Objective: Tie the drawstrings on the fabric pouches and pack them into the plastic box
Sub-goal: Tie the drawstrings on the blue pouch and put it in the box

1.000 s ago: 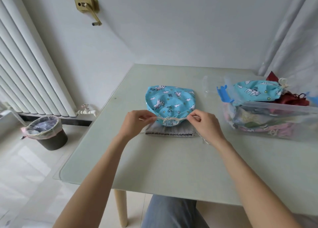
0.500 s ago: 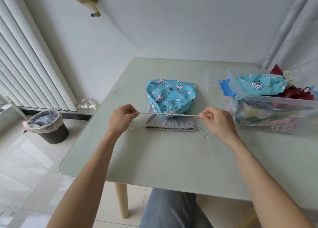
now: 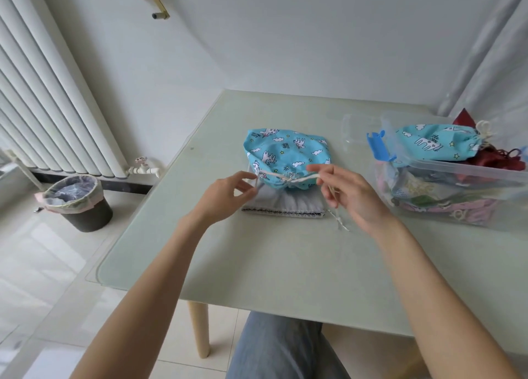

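A blue unicorn-print pouch lies mid-table on top of a flat grey pouch. Its cream drawstring is cinched into a knot at the gathered mouth. My left hand pinches the left end of the cord just beside the pouch. My right hand pinches the right end, and the loose tail runs down across its fingers to the table. The clear plastic box stands at the right, holding several pouches, with another tied blue pouch on top.
A clear lid lies behind the box, whose blue latch sticks up at its left end. The glass-topped table ends close to my lap. A lined waste bin and a radiator valve are on the left.
Half a second ago my hands held the cord stretched taut and wide apart. Both have now come in toward the pouch, and the cord has slackened.
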The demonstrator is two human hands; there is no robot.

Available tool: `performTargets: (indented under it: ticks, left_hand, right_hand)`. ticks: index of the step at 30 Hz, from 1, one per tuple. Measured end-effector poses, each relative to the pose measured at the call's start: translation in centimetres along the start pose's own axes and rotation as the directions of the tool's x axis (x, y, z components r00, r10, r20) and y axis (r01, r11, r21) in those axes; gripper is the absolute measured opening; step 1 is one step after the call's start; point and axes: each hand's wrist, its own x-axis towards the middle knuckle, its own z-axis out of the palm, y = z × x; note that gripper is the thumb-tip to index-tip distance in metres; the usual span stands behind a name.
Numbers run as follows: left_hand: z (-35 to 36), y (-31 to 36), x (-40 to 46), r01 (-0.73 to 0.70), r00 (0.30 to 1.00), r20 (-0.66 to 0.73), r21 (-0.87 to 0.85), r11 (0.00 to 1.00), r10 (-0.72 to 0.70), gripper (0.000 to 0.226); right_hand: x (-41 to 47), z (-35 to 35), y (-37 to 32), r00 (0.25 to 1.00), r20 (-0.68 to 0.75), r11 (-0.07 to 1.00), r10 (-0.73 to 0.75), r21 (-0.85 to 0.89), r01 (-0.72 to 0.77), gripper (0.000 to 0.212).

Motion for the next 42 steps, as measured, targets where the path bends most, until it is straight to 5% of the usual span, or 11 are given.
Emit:
performTargets:
  ticks: [3,6,9,12,18,24,28,33,36,42]
  left_hand:
    - [0.7,-0.5,0.3,0.011,1.000,0.007,0.004,1.000,-0.011,0.038]
    - [0.7,-0.6,0.1,0.063,0.998,-0.017,-0.162,0.985,-0.067,0.029]
    - [-0.7,-0.6,-0.6,0.055,0.998,0.007,-0.312,0.948,-0.056,0.007]
    - [-2.5,-0.3,-1.5,-0.011,1.000,0.020,-0.499,0.867,0.024,0.015]
    - [-4.7,1.7,-2.3,-0.186,0.982,-0.122,-0.651,0.736,0.141,0.020]
    - [-4.7,4.0,-2.0,-0.167,0.951,0.116,-0.589,0.791,0.287,0.025]
    - [-3.8,4.2,-0.8,-0.192,0.950,0.107,-0.537,0.821,0.292,0.028]
    - [-2.4,4.3,1.2,-0.299,0.936,0.068,-0.369,0.880,0.346,0.039]
    - [-1.4,4.0,2.5,-0.319,0.925,0.170,-0.137,0.938,0.340,0.045]
    - [-0.1,4.9,3.7,-0.325,0.900,0.297,-0.028,0.945,0.318,0.051]
  right_hand:
    - [1.2,1.7,-0.5,0.999,0.045,0.931,-0.021,0.364,0.003,0.010]
    - [2.5,2.5,-0.8,0.999,0.025,0.924,-0.038,0.380,0.026,0.005]
    - [3.6,2.5,-0.9,0.996,-0.049,0.973,-0.076,0.216,0.084,0.011]
    - [4.6,2.2,-0.6,0.985,-0.101,0.989,-0.140,-0.052,0.135,0.019]
    - [5.9,1.9,0.7,0.983,-0.077,0.831,-0.167,-0.548,0.098,0.013]
    - [5.3,1.5,2.0,0.998,0.048,0.769,-0.041,-0.636,0.062,0.019]
    - [5.1,1.3,2.8,0.994,0.113,0.794,0.003,-0.604,0.066,0.026]
    - [5.5,1.4,3.2,0.998,0.056,0.858,0.031,-0.513,0.001,0.017]
    - [5.6,1.4,3.2,0.997,0.017,0.886,0.079,-0.459,-0.063,0.014]
    - [5.3,2.1,2.9,0.999,-0.037,0.928,0.035,-0.369,-0.047,0.013]
